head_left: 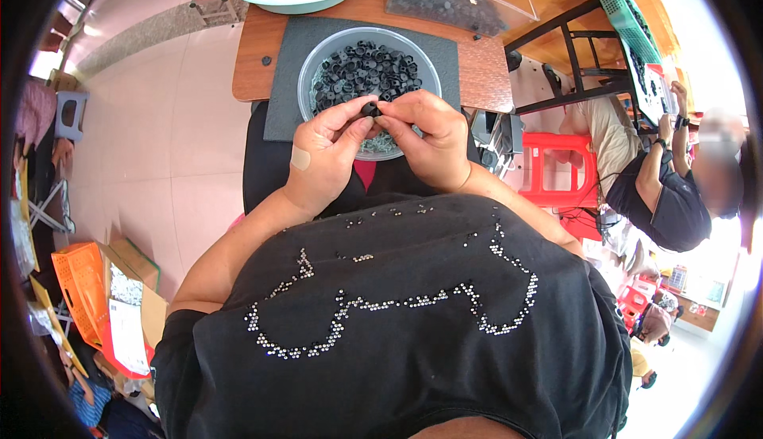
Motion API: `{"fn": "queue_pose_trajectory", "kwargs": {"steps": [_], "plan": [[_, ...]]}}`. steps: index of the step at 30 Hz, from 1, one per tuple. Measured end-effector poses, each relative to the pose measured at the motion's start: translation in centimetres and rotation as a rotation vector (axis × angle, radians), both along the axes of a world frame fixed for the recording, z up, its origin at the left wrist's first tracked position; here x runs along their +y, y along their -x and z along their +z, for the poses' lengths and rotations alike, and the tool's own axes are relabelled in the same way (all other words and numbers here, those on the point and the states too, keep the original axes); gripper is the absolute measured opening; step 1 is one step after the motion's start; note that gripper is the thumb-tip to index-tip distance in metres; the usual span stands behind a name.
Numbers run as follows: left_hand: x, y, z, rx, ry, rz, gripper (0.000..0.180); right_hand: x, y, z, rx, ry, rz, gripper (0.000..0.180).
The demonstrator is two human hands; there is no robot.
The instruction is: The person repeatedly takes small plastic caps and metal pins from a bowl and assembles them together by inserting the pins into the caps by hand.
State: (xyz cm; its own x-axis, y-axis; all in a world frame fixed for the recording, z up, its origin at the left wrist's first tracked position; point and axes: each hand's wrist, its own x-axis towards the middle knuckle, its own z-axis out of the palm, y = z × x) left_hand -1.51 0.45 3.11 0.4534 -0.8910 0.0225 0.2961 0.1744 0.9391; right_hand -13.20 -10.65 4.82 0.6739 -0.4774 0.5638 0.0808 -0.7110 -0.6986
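We curl our left hand point(322, 153), plaster on its back, fingers pinched on a small black ring point(370, 109). Our right hand point(427, 141) pinches it from the other side, above the grey bowl point(312, 69) of rings.

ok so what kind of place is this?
Likely a small assembly workshop: both hands pinch one black part over a bowl full of them, another basin sits behind, and a co-worker works nearby.
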Motion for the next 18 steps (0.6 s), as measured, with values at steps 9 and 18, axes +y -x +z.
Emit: {"fn": "queue_pose_trajectory", "kwargs": {"steps": [9,18], "plan": [[0.2,-0.1,-0.3,-0.220,-0.036,0.012,0.022,0.1,0.2,-0.9,0.085,-0.779,0.118,0.025],[0.2,1.0,-0.3,0.143,-0.011,-0.026,0.027,0.2,-0.1,-0.6,0.106,-0.409,0.088,0.023]]}}
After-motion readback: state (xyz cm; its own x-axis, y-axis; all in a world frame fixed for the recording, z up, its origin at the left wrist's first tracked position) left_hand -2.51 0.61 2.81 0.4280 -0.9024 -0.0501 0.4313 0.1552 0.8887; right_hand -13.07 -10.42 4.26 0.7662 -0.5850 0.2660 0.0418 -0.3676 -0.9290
